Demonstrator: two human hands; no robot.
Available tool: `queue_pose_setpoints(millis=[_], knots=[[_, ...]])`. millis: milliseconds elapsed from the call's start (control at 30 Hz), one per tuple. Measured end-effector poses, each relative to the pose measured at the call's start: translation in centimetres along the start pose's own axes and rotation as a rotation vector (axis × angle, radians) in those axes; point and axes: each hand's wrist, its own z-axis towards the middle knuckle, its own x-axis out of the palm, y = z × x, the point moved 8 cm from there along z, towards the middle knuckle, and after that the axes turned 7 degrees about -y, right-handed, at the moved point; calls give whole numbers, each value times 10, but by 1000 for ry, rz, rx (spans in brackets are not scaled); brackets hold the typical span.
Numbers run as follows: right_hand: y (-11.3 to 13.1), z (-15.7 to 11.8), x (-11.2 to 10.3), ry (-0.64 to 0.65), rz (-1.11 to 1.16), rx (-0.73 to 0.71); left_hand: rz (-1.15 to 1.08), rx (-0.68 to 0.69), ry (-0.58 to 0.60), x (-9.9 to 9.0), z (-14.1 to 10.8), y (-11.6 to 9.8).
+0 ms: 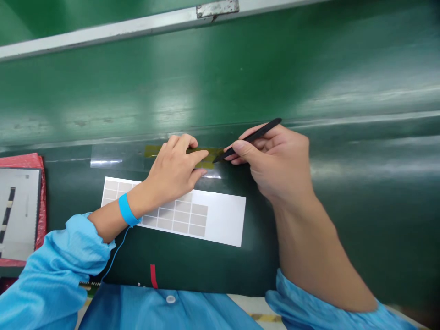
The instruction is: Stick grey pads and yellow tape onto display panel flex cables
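Observation:
A strip of translucent yellow tape (208, 161) lies on a clear plastic strip (117, 156) on the green mat. My left hand (175, 165) rests over the tape with its fingers apart and bent, fingertips down on it; part of the strip is hidden beneath. In my right hand (275, 156) are slim black tweezers (256, 136), gripped like a pen. Their pointed tip is at the right part of the yellow tape; whether it touches cannot be made out. Nearer to me, under my left wrist, lies a white sheet of grey rectangular labels (225, 215), its right part bare of labels.
At the left edge a grey flat panel (20, 211) lies on red plastic wrapping (43, 201). A pale metal rail (137, 30) crosses the back. A blue wrist strap (127, 210) trails its cord near the bench's front edge, where a red tape piece (153, 276) sticks.

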Motion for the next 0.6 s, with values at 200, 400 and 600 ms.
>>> queue_pose_setpoints(millis=[200,400,600], knots=[[1,0,1,9,26,23,5,1,1,0,0,0],[2,0,1,-27,22,33,2,2,4,0,0,0],[1,3,4,4,-16,85,-3,9,3,0,0,-1]])
